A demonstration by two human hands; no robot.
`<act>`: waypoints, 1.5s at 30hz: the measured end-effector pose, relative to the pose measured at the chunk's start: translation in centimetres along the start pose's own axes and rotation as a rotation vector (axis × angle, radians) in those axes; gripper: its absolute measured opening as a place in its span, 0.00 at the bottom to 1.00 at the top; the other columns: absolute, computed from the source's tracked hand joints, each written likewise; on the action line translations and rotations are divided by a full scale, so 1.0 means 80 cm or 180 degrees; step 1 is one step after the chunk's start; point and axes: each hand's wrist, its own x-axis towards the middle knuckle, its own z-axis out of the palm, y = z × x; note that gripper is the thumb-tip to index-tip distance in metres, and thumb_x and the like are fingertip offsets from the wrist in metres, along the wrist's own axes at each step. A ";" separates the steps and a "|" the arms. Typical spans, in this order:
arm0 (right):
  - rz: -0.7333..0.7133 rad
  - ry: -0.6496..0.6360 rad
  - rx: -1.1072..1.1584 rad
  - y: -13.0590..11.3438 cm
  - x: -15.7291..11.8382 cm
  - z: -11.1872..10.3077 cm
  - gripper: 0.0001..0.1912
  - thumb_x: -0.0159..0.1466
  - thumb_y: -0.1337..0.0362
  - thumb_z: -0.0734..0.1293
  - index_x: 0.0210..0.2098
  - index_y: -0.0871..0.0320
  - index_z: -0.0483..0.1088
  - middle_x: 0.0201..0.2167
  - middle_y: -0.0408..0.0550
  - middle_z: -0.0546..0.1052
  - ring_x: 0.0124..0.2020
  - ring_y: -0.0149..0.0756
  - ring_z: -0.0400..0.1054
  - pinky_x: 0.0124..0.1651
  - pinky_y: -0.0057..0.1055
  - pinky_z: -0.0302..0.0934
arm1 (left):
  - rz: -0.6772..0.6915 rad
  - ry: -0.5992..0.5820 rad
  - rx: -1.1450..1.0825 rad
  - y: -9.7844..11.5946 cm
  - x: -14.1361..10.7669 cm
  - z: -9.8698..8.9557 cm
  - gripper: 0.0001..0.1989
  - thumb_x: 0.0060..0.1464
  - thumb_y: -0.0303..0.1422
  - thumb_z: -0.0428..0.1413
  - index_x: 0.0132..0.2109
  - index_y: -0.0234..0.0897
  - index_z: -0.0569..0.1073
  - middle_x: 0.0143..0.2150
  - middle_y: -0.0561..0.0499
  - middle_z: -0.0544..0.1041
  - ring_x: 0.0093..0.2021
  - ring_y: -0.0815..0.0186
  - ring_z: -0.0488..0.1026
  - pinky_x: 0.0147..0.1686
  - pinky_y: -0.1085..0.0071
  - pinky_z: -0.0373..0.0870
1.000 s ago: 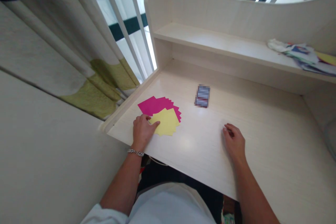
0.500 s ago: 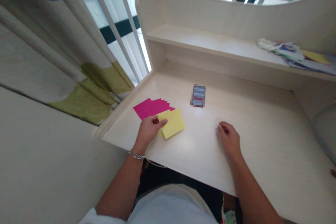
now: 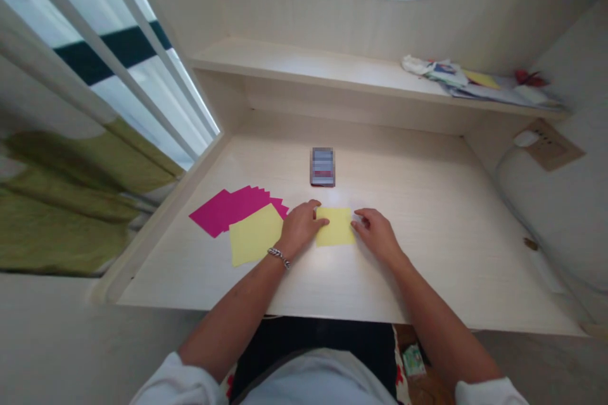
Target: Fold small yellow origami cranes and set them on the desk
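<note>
A small yellow sheet of paper (image 3: 334,226) lies in front of me between both hands. My left hand (image 3: 303,226) holds its left edge, thumb on top and fingers by the upper left corner. At the right edge is my right hand (image 3: 375,232), fingers curled, thumb and index fingertips at the paper. Another yellow sheet (image 3: 254,234) rests left of my left wrist, partly covering a fanned row of magenta sheets (image 3: 237,207). A silver chain bracelet (image 3: 279,257) circles my left wrist.
Beyond the paper, a blurred-out rectangular item (image 3: 322,167) lies on the pale wooden desk (image 3: 427,291). A raised shelf (image 3: 304,69) runs along the back, with papers (image 3: 475,80) at its right. A cable (image 3: 515,215) hangs from a wall socket (image 3: 553,144) on the right.
My left hand has carried one yellow sheet rightward, away from the other one by the magenta sheets. My right hand has come in to its right edge. The view has shifted right.
</note>
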 end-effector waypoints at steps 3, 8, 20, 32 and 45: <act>-0.0187 -0.0128 -0.0181 -0.003 0.002 0.001 0.17 0.60 0.58 0.64 0.48 0.56 0.70 0.44 0.53 0.73 0.43 0.42 0.66 0.48 0.40 0.60 | 0.0188 0.0236 0.0042 -0.007 -0.007 -0.002 0.26 0.49 0.42 0.58 0.53 0.37 0.66 0.42 0.44 0.73 0.42 0.58 0.70 0.41 0.65 0.64; -0.0320 -0.0194 -0.0564 -0.008 0.007 0.011 0.20 0.60 0.56 0.65 0.51 0.52 0.69 0.49 0.54 0.68 0.49 0.45 0.61 0.51 0.44 0.57 | 0.0355 0.0158 0.0125 -0.027 -0.023 -0.012 0.12 0.55 0.35 0.52 0.45 0.38 0.71 0.39 0.46 0.73 0.41 0.59 0.70 0.42 0.64 0.65; -0.0146 -0.0043 -0.0947 0.005 0.004 -0.002 0.18 0.58 0.53 0.66 0.47 0.51 0.72 0.50 0.54 0.67 0.48 0.49 0.59 0.47 0.45 0.59 | 0.0846 -0.0129 0.0283 0.000 0.028 0.011 0.22 0.46 0.39 0.60 0.49 0.36 0.70 0.44 0.43 0.69 0.47 0.53 0.66 0.48 0.60 0.62; -0.0019 -0.0170 -0.0746 0.013 0.010 -0.004 0.20 0.58 0.53 0.66 0.48 0.52 0.71 0.52 0.54 0.65 0.51 0.48 0.58 0.52 0.44 0.57 | 0.0577 -0.0232 -0.0068 0.008 0.042 0.021 0.19 0.42 0.35 0.63 0.43 0.38 0.69 0.38 0.48 0.71 0.39 0.59 0.69 0.37 0.67 0.65; -0.0296 -0.0526 -0.0001 0.018 0.005 -0.027 0.36 0.47 0.48 0.73 0.53 0.50 0.67 0.59 0.54 0.59 0.58 0.49 0.55 0.57 0.46 0.54 | 0.0071 0.0073 -0.1649 0.001 0.049 0.028 0.11 0.48 0.33 0.58 0.41 0.37 0.74 0.32 0.50 0.76 0.31 0.66 0.72 0.32 0.71 0.67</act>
